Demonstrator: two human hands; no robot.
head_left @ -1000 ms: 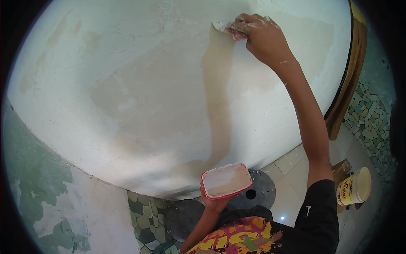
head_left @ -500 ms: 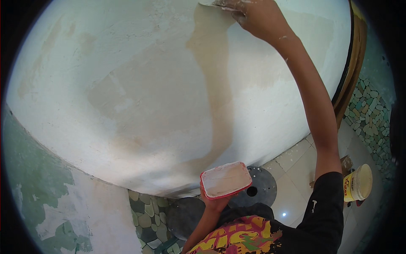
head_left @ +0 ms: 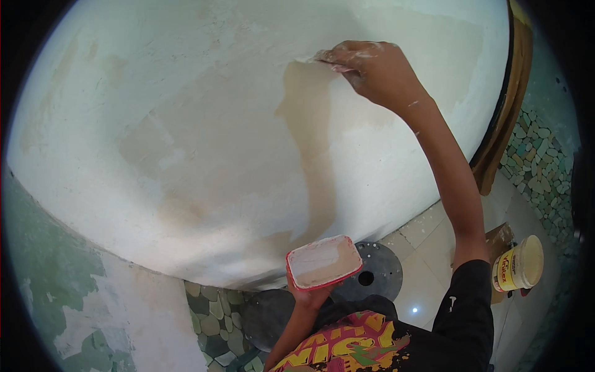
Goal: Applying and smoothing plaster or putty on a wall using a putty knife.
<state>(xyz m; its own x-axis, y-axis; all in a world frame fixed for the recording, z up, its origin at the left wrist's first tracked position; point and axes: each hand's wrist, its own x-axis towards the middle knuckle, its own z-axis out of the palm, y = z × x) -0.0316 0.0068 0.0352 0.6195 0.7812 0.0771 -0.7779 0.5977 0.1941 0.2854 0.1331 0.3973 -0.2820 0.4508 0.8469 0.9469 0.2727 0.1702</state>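
My right hand [head_left: 372, 71], smeared with white paste, grips a thin scraper [head_left: 324, 57] against the off-white plastered wall [head_left: 217, 124] in the upper middle, over beige patches; my fingers hide most of the tool. At the lower middle, my left hand [head_left: 305, 291] holds up a red-rimmed rectangular tub [head_left: 323, 261] with white paste inside.
Grey round discs [head_left: 385, 273] lie on the tiled floor [head_left: 420, 249] below the tub. A pale bucket with a yellow label [head_left: 522, 263] stands at right on brown board. A wooden trim [head_left: 508, 111] edges the wall; pebble paving [head_left: 536, 173] and a green patchy wall [head_left: 62, 273] flank it.
My right hand with the scraper rose to the top of the view, moving left, then came back down along the wall. The tub in my left hand shifted slightly left.
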